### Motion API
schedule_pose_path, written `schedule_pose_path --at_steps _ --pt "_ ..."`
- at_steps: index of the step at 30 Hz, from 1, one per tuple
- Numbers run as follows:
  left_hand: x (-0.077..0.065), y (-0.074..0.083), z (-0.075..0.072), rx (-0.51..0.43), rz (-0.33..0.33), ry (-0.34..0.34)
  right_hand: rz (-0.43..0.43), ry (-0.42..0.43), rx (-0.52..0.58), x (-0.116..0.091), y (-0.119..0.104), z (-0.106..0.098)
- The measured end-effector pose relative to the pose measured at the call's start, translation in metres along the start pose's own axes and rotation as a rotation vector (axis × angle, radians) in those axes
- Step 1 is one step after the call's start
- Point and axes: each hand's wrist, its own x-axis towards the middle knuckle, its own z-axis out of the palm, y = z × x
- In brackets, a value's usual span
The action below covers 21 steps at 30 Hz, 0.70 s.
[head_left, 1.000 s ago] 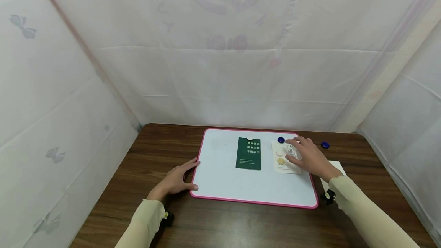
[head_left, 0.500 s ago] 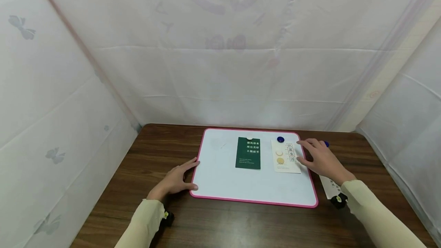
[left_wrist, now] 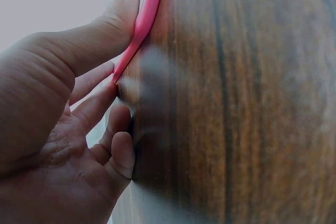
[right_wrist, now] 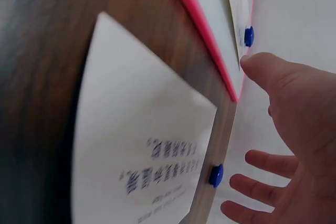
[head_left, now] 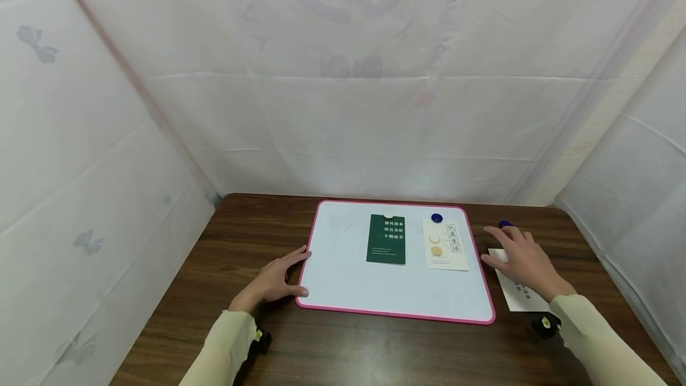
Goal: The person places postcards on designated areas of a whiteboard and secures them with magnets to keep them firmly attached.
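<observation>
A whiteboard (head_left: 343,288) with a pink rim lies on the table. My left hand (head_left: 272,279) rests at its left edge, with the thumb (left_wrist: 113,24) and fingertips touching the rim. A green card (head_left: 386,246) sits mid-board under a white magnet (head_left: 388,215). Further right on the board, a cream card (head_left: 445,252) has a blue magnet (head_left: 436,218) at its top. My right hand (head_left: 530,264) hovers with spread fingers and holds nothing. Below it lies a loose white card (right_wrist: 136,103) printed with dark characters. Just past its fingers is another blue magnet (right_wrist: 216,175).
The dark wooden table (head_left: 354,350) extends around the board. Pale patterned cloth (head_left: 343,136) hangs behind it and along both sides, close to the table's edges.
My right hand has moved right, off the cream card and its magnet, to above the loose white card beside the board. My left hand has stayed at the board's edge.
</observation>
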Motion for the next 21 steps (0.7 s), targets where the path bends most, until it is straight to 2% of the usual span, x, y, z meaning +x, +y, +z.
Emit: schedule_pose_path --at_steps 10,21 --pt "0.000 -0.002 -0.001 -0.008 -0.003 0.000 0.076 -0.035 0.019 -0.013 0.011 -0.004" --pt "0.001 -0.001 -0.001 -0.004 -0.004 0.000 0.150 -0.098 0.028 -0.023 0.013 -0.008"
